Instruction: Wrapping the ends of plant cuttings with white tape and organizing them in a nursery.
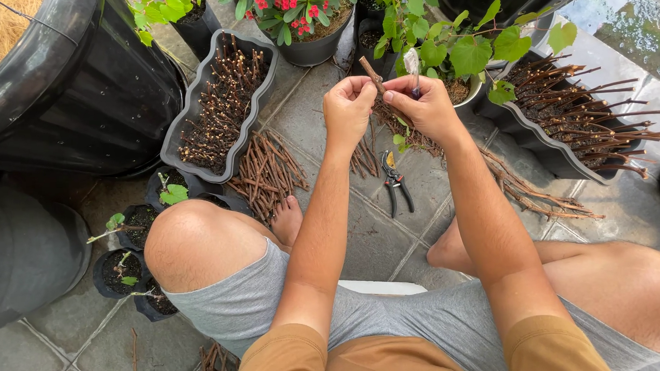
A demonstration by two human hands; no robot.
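My left hand (347,110) and my right hand (424,106) are raised together over the tiled floor, both pinching one brown stem cutting (371,71) that points up and left. A pale strip or small tool (412,62) sticks up from my right hand's fingers. Below my hands, pruning shears (395,183) lie on the tiles beside a heap of loose brown cuttings (267,172). More cuttings and roots (527,188) trail to the right.
A grey tray (186,114) packed with upright cuttings stands at left, a second one (543,150) at right. Large black tubs (81,85) crowd the left. Small black grow bags with seedlings (126,268) sit by my left knee. Potted flowering and leafy plants line the back.
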